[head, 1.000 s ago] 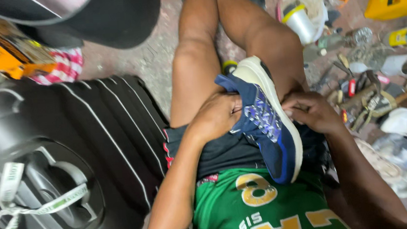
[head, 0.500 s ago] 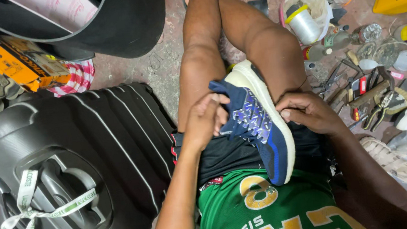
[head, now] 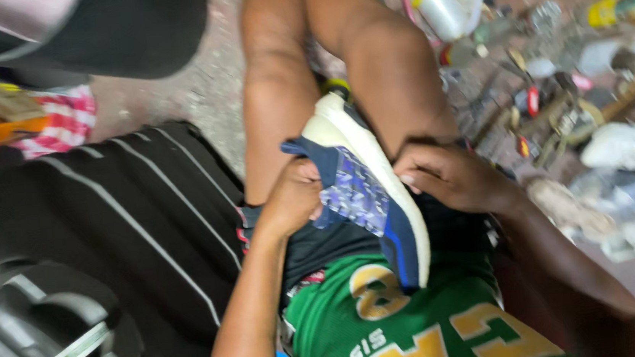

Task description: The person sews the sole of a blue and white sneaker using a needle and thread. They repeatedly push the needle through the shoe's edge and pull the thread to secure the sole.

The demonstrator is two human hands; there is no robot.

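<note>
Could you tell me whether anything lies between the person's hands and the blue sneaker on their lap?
Nothing visible does. The left hand grips the blue sneaker's upper directly, and the right hand rests its fingers against the white sole edge.

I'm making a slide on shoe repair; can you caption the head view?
Seated person's left hand and right hand grip a blue sneaker on the lap, beside a black suitcase.

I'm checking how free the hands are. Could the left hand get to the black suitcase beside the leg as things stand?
Probably yes. The black suitcase lies right beside the left arm with nothing between them, but the left hand now grips the upper of the blue sneaker and would have to let go first.
</note>
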